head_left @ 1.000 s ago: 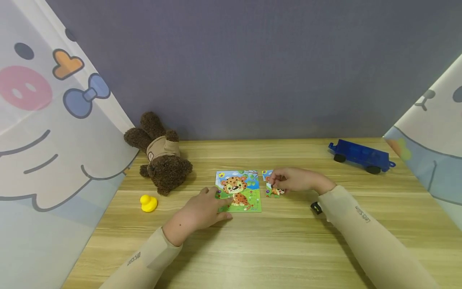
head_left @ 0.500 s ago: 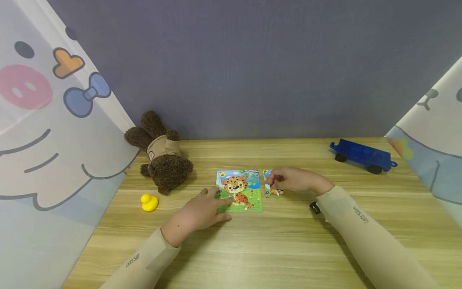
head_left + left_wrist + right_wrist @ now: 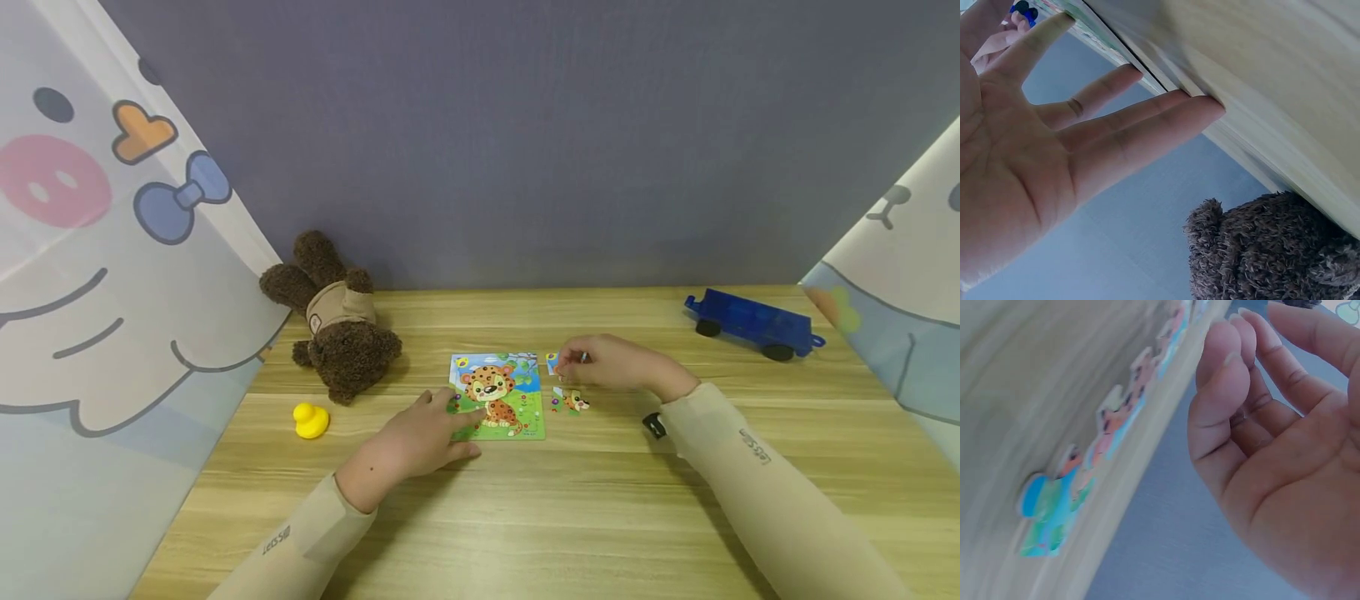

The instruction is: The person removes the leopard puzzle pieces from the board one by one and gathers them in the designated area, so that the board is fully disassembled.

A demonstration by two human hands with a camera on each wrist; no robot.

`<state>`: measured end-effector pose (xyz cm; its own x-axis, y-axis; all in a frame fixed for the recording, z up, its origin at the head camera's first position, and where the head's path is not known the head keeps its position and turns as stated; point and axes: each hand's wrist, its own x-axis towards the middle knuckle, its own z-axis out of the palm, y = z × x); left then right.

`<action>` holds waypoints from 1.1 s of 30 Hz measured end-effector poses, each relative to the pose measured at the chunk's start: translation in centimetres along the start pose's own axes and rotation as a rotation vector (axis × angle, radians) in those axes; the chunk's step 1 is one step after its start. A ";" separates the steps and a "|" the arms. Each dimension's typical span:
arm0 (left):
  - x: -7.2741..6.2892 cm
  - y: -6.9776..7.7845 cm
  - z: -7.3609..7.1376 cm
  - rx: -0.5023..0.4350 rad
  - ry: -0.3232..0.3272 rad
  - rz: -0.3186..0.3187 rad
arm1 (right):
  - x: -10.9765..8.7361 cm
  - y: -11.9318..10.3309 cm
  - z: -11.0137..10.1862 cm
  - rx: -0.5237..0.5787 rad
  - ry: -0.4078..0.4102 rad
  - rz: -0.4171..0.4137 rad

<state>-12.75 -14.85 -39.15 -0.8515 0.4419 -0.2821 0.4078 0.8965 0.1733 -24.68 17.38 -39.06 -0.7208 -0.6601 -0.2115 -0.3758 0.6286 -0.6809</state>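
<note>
A square leopard picture board [image 3: 528,400] lies flat at the middle of the table. My left hand [image 3: 416,432] rests across its left side, index finger pointing onto the picture; the left wrist view shows straight, spread fingers [image 3: 1141,128]. Just right of the board my right hand [image 3: 618,364] hovers over small jigsaw puzzle pieces. One puzzle piece [image 3: 552,364] shows beside its fingertips and a leopard-patterned piece [image 3: 572,401] lies below. In the right wrist view thumb and fingertips [image 3: 1219,381] are close together, and whether they pinch anything is hidden. Several puzzle pieces [image 3: 1119,415] lie along the table there.
A brown plush toy [image 3: 348,346] lies at the back left, with a yellow rubber duck [image 3: 311,421] in front of it. At the back right stands a blue toy wagon [image 3: 757,322]. A small black item [image 3: 655,426] shows beside the right sleeve. A grey panel [image 3: 525,150] rises behind the table.
My right hand has shifted slightly up and away from the lower leopard-patterned piece, which now shows more fully with less green at its edges. My left hand has stayed on the board.
</note>
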 end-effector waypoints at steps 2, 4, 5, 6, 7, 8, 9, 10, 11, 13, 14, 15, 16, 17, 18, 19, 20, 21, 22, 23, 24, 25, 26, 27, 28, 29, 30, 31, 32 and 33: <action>0.0 0.0 0.0 0.004 -0.001 -0.002 | 0.2 -0.3 -0.1 0.009 0.011 -0.004; 0.0 0.0 0.1 0.006 0.001 -0.003 | 0.4 -0.7 -0.2 0.015 0.024 -0.010; 0.0 0.0 0.1 0.008 0.001 -0.002 | 0.5 -0.8 -0.2 0.014 0.030 -0.012; 0.0 0.0 0.1 0.008 0.002 -0.002 | 0.5 -1.0 -0.2 0.016 0.035 -0.011; 0.1 0.0 0.1 0.011 0.002 0.000 | 0.6 -1.1 -0.2 0.014 0.040 -0.008; 0.1 0.0 0.1 0.012 0.003 0.001 | 0.7 -1.3 -0.3 0.011 0.044 -0.012; 0.1 0.0 0.1 0.014 0.003 0.002 | 0.8 -1.5 -0.3 0.008 0.049 -0.010; 0.1 0.0 0.1 0.015 0.001 0.002 | 0.9 -1.6 -0.3 0.006 0.052 -0.014; 0.1 0.0 0.1 0.015 0.001 0.001 | 1.0 -1.8 -0.3 0.008 0.054 -0.016; 0.1 0.0 0.1 0.013 0.001 -0.002 | 1.1 -2.1 -0.3 0.011 0.057 -0.024; 0.1 0.0 0.1 0.010 0.000 -0.003 | 1.2 -2.3 -0.3 0.024 0.055 -0.026; 0.1 0.0 0.0 0.008 -0.001 -0.004 | 1.3 -2.4 -0.2 0.034 0.054 -0.027; 0.1 0.0 0.0 0.006 -0.002 -0.005 | 1.5 -2.6 -0.2 0.043 0.053 -0.029; 0.1 0.0 0.0 0.005 -0.001 -0.005 | 1.6 -2.7 -0.1 0.054 0.051 -0.029; 0.1 0.0 -0.1 0.005 -0.001 -0.004 | 1.7 -2.9 0.0 0.062 0.050 -0.030; 0.1 0.0 -0.1 0.005 0.000 -0.003 | 1.9 -2.9 0.1 0.077 0.047 -0.029; 0.1 0.0 -0.1 0.007 0.000 -0.002 | 2.1 -3.0 0.3 0.089 0.045 -0.028; 0.1 0.0 -0.1 0.009 0.002 -0.001 | 2.3 -3.1 0.5 0.098 0.042 -0.027; 0.2 0.0 -0.1 0.011 0.003 -0.001 | 2.6 -3.2 0.6 0.113 0.036 -0.030; 0.2 -0.1 -0.1 0.012 0.003 -0.001 | 2.8 -3.3 0.8 0.127 0.029 -0.035; 0.2 -0.1 -0.1 0.013 0.003 -0.002 | 3.0 -3.4 1.0 0.141 0.022 -0.038; 0.2 -0.1 -0.1 0.013 0.004 -0.004 | 3.2 -3.5 1.2 0.156 0.015 -0.041; 0.2 -0.1 -0.1 0.015 0.004 -0.006 | 3.4 -3.6 1.4 0.170 0.005 -0.043; 0.3 -0.1 -0.1 0.014 0.003 -0.008 | 3.6 -3.8 1.6 0.180 -0.003 -0.048; 0.3 -0.1 -0.1 0.011 -0.001 -0.011 | 3.8 -3.9 1.8 0.185 -0.006 -0.050; 0.3 -0.1 0.0 0.006 -0.004 -0.013 | 4.0 -4.1 2.0 0.188 -0.009 -0.048; 0.3 -0.1 0.0 0.001 -0.005 -0.015 | 4.1 -4.2 2.2 0.190 -0.010 -0.045; 0.3 -0.1 0.0 -0.001 -0.008 -0.017 | 4.3 -4.4 2.3 0.191 -0.012 -0.040; 0.3 0.0 0.1 0.000 -0.012 -0.016 | 4.4 -4.5 2.5 0.191 -0.013 -0.037; 0.2 0.0 0.1 -0.001 -0.012 -0.014 | 4.6 -4.6 2.6 0.186 -0.012 -0.034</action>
<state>-12.94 -14.78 -39.33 -0.8533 0.4294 -0.2959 0.3951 0.9027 0.1706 -24.78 10.39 -38.76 -0.7023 -0.6850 -0.1940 -0.2847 0.5200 -0.8053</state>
